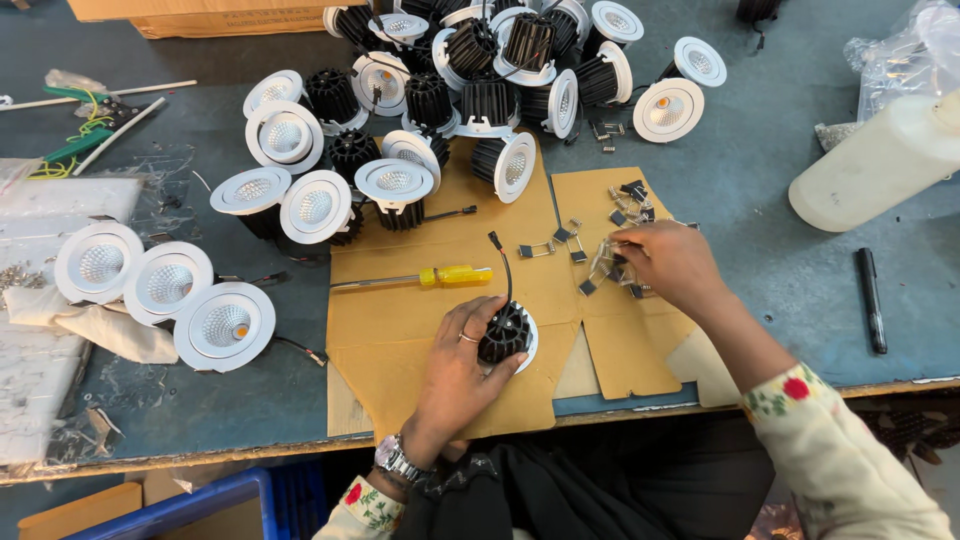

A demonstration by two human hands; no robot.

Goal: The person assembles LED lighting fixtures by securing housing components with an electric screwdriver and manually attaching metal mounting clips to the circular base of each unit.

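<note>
My left hand [455, 370] grips a round downlight [508, 334] with a black finned heat sink, face down on a sheet of brown cardboard [400, 330]; a black lead rises from it. My right hand [668, 262] reaches into a scatter of small metal spring clips [605, 262] on the cardboard, its fingertips pinched on one of them. A yellow-handled screwdriver [440, 277] lies on the cardboard to the left of the lamp.
Several more white-rimmed downlights are heaped at the top [480, 70] and lined up at the left [165, 285]. A white plastic bottle [870, 165] lies at the right, a black marker [872, 298] below it. Wire scraps and clear bags sit at far left.
</note>
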